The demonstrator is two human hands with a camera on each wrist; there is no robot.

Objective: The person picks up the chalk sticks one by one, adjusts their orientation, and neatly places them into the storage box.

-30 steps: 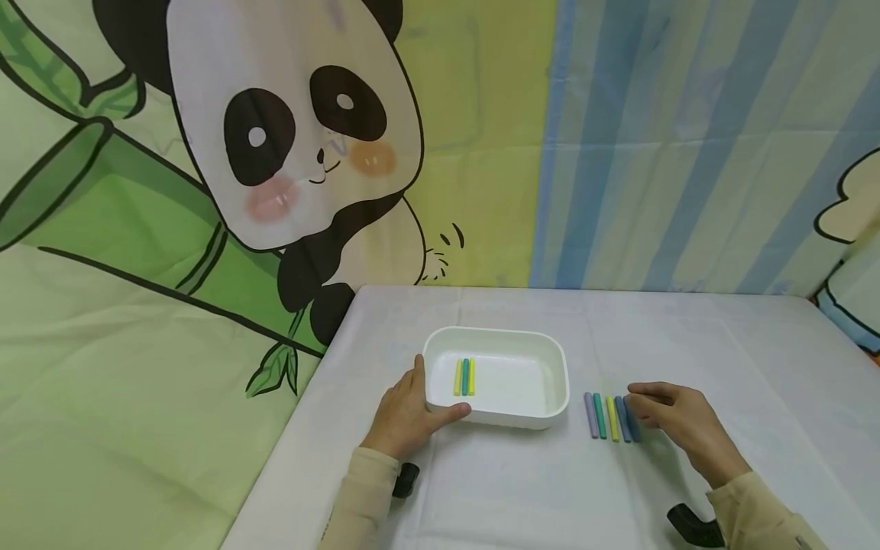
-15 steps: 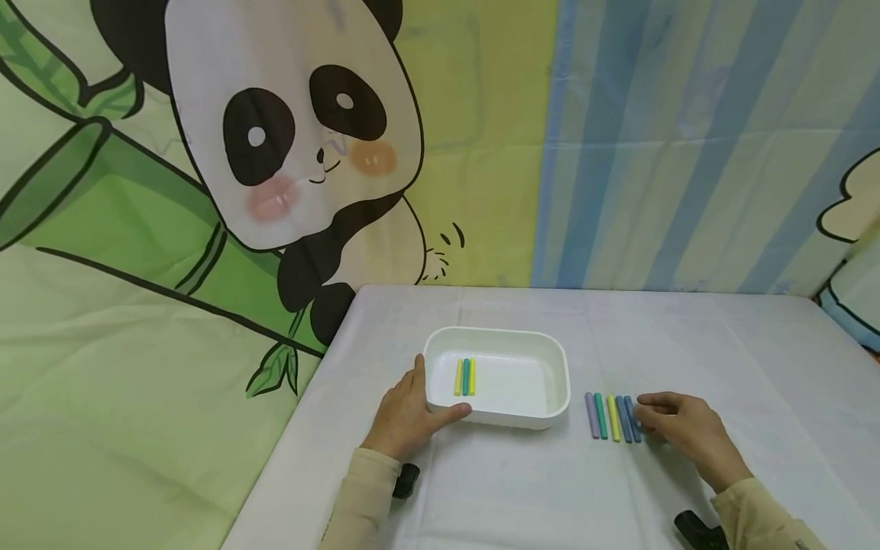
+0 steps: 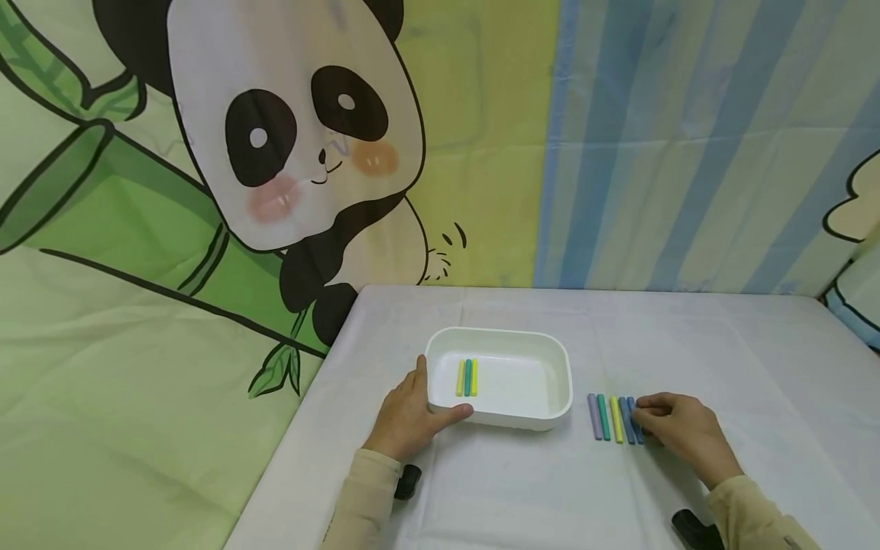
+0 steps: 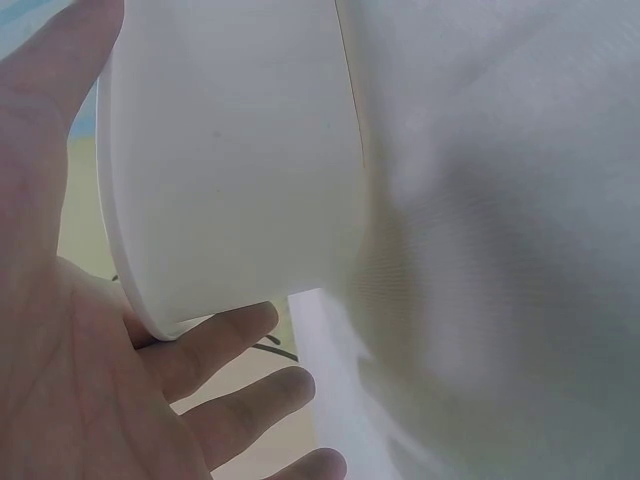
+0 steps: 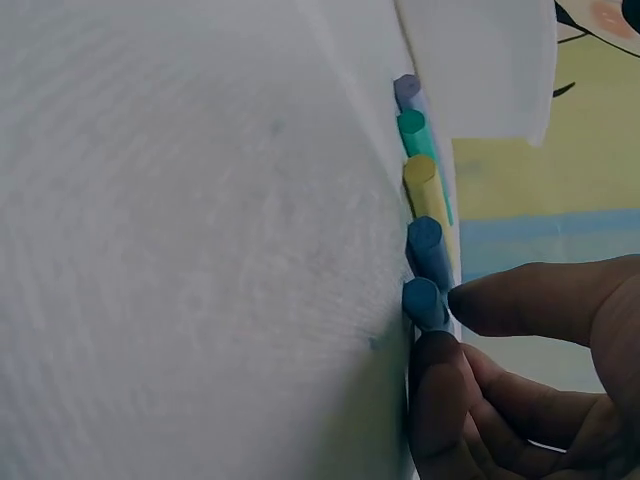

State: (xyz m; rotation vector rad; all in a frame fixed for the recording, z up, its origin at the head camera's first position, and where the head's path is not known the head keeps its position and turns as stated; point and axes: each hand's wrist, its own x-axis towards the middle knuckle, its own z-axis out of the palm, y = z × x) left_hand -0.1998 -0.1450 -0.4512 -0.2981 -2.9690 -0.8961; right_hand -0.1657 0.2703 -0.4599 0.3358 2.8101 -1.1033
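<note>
My left hand point(image 3: 407, 416) holds a white rectangular tray point(image 3: 519, 384) at its near left corner, thumb along the front side and fingers by the left end. Inside the tray stand side by side a green chalk stick point(image 3: 468, 378) and two yellow ones. To its right, a row of chalk lies on the cloth: purple point(image 3: 594, 417), green point(image 3: 603, 417), yellow point(image 3: 616, 419) and two blue. The thumb and fingertips of my right hand point(image 3: 687, 434) pinch the rightmost blue chalk point(image 5: 423, 303), which still lies in the row, partly covered by the fingers.
A white cloth point(image 3: 522, 489) covers the table. Behind it hangs a printed curtain point(image 3: 474, 153) with a panda, bamboo and blue stripes. Black wrist devices point(image 3: 696, 528) sit below both sleeves.
My right hand drew back slightly to the right from the end of the chalk row, then came back a little to the rightmost blue stick. The left hand and tray stay put.
</note>
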